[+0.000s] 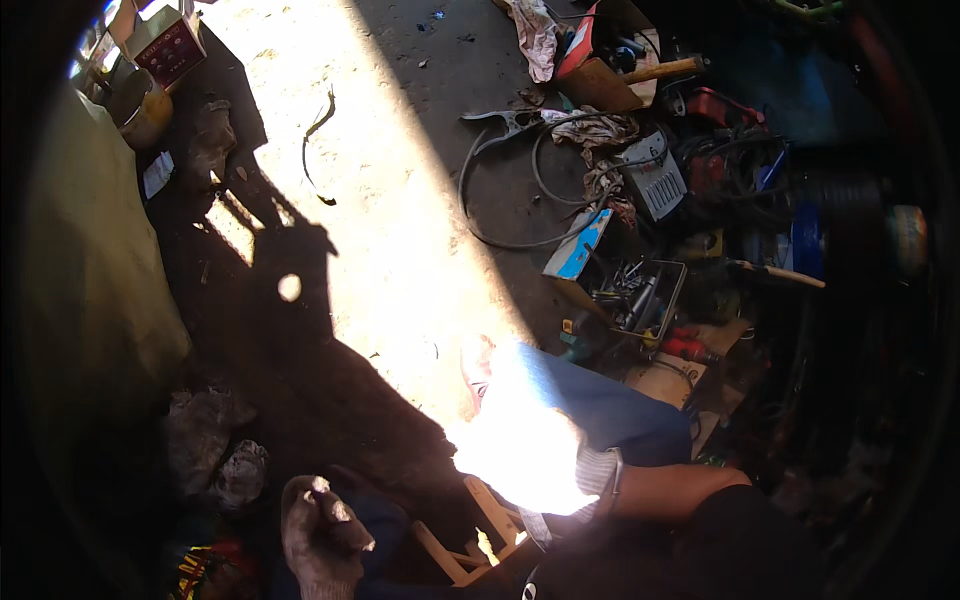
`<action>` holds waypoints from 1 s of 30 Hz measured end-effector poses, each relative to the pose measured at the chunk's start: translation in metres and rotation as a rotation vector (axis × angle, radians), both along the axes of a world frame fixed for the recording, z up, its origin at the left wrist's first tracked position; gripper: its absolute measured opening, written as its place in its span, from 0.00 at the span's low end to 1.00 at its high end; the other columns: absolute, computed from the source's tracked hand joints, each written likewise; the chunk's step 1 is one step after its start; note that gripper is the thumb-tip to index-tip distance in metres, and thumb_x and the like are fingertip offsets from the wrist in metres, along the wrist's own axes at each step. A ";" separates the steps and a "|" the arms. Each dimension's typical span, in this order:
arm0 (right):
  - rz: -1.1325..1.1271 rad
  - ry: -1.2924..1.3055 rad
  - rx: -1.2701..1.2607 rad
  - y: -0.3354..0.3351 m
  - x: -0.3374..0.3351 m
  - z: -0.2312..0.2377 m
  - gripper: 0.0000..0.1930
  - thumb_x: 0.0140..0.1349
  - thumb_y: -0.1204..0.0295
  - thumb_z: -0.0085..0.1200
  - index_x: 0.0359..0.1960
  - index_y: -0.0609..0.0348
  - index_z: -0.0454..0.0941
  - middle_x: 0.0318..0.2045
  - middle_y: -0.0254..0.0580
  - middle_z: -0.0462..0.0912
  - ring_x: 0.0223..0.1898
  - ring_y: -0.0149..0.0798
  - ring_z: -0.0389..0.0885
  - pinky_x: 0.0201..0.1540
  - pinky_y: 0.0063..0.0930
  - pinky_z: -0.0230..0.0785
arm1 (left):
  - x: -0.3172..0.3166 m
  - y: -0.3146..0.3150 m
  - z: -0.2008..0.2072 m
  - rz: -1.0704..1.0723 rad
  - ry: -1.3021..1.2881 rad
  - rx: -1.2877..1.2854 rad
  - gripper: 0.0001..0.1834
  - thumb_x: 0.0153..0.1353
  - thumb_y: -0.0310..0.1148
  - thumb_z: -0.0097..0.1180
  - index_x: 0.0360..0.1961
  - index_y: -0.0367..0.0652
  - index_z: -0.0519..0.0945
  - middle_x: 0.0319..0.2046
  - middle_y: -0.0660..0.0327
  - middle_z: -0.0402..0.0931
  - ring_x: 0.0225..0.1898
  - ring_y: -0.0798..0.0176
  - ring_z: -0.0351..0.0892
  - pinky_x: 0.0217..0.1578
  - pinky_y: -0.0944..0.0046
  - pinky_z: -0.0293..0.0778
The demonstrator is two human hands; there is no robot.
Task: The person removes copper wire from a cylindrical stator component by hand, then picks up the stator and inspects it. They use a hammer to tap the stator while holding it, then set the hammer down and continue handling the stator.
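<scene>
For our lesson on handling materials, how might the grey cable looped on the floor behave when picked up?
The cable likely bends easily, since it lies in loose loops. It may spring back somewhat, as those loops make smooth, wide arcs. The clamp seemingly attached to it looks metallic and bulkier, so that end could hang heavier.

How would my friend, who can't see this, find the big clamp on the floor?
Start at the bright strip of sunlit floor, then look into the shade on its right for a loop of grey cable. At the loop's top lies the grey clamp. Unlike the crumpled cloth beside it, it has two stiff arms spread like a V.
</scene>
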State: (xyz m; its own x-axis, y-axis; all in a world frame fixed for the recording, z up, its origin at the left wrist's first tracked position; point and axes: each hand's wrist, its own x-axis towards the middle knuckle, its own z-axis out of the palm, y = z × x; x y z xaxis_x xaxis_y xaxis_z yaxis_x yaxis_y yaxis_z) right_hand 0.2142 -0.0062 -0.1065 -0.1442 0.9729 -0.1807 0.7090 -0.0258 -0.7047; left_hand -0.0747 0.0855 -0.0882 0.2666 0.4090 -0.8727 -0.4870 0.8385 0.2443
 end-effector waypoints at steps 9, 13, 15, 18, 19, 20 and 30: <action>0.106 -0.154 -0.483 0.035 0.005 0.019 0.15 0.69 0.65 0.49 0.51 0.55 0.81 0.46 0.40 0.85 0.46 0.42 0.84 0.48 0.33 0.76 | 0.023 -0.058 -0.058 -0.112 0.260 -0.265 0.08 0.70 0.32 0.53 0.47 0.44 0.78 0.32 0.60 0.81 0.32 0.63 0.83 0.31 0.64 0.82; -0.100 -0.142 -0.979 0.025 0.041 0.106 0.22 0.69 0.53 0.49 0.58 0.52 0.75 0.47 0.48 0.85 0.46 0.50 0.85 0.49 0.42 0.77 | 0.037 -0.065 0.049 -0.614 0.353 0.154 0.07 0.68 0.33 0.54 0.38 0.41 0.78 0.29 0.60 0.78 0.29 0.64 0.80 0.29 0.65 0.80; -0.281 0.000 -0.688 0.021 0.065 0.153 0.23 0.70 0.50 0.47 0.59 0.47 0.75 0.48 0.47 0.85 0.47 0.50 0.85 0.50 0.44 0.77 | 0.049 -0.044 0.105 -0.303 0.084 -0.078 0.08 0.63 0.32 0.59 0.37 0.39 0.77 0.29 0.59 0.78 0.29 0.62 0.80 0.29 0.63 0.80; -0.446 -0.044 -0.789 0.011 0.117 0.213 0.21 0.69 0.50 0.47 0.56 0.44 0.78 0.48 0.46 0.85 0.49 0.51 0.84 0.52 0.45 0.76 | 0.076 0.008 0.157 -1.403 0.487 0.725 0.09 0.61 0.33 0.61 0.40 0.43 0.79 0.32 0.58 0.81 0.33 0.60 0.82 0.34 0.61 0.81; -0.531 0.017 -0.845 0.005 0.136 0.232 0.20 0.69 0.50 0.47 0.54 0.45 0.80 0.47 0.47 0.85 0.49 0.51 0.84 0.53 0.45 0.76 | 0.082 0.027 0.173 -1.620 0.597 0.969 0.10 0.60 0.34 0.62 0.41 0.45 0.80 0.33 0.58 0.82 0.35 0.59 0.83 0.36 0.60 0.81; -0.560 -0.036 -0.827 -0.001 0.152 0.251 0.20 0.69 0.51 0.48 0.52 0.46 0.81 0.47 0.47 0.86 0.49 0.52 0.84 0.53 0.45 0.76 | 0.098 0.046 0.180 -1.355 0.477 0.825 0.11 0.61 0.35 0.62 0.43 0.45 0.79 0.34 0.57 0.82 0.35 0.58 0.83 0.36 0.59 0.81; -0.813 -0.123 -0.946 -0.007 0.252 0.358 0.21 0.66 0.51 0.51 0.54 0.45 0.81 0.53 0.45 0.84 0.56 0.51 0.80 0.60 0.43 0.72 | 0.233 0.179 0.314 -0.501 0.229 0.170 0.14 0.70 0.37 0.55 0.51 0.42 0.74 0.34 0.56 0.77 0.33 0.59 0.77 0.36 0.55 0.80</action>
